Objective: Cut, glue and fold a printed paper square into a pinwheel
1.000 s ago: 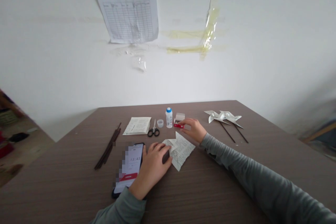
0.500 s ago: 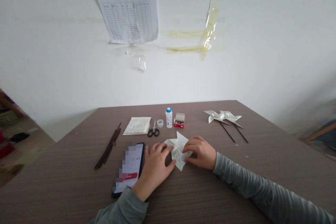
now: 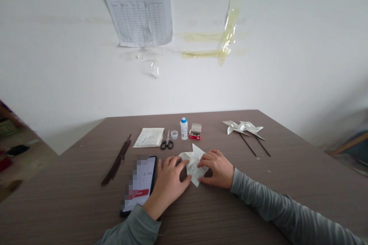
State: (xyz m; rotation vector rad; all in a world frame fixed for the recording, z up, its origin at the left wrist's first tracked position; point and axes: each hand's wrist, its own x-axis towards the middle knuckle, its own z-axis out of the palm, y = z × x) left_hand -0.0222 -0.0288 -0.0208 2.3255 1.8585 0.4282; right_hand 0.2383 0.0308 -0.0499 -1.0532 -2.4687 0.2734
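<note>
A folded sheet of printed paper [image 3: 196, 167] lies on the table in front of me, with both hands on it. My left hand [image 3: 169, 183] presses its left part between fingers and thumb. My right hand [image 3: 215, 168] lies over its right part, fingers spread across the fold. Much of the paper is hidden under my fingers. A smartphone [image 3: 139, 183] with a partly blurred screen lies just left of my left hand, and that hand's edge is close to it.
Beyond my hands stand a printed sheet [image 3: 148, 138], black-handled scissors [image 3: 167, 140], a small cap [image 3: 174, 134], a glue bottle [image 3: 184, 128] and a red box of pins [image 3: 195, 131]. Dark sticks [image 3: 116, 159] lie left; paper pinwheels [image 3: 243, 128] lie right. The wooden table [image 3: 201, 120] ends against a wall.
My right hand has left the red box and moved down onto the folded paper. The box now stands alone on the table. My left hand has shifted slightly onto the paper.
</note>
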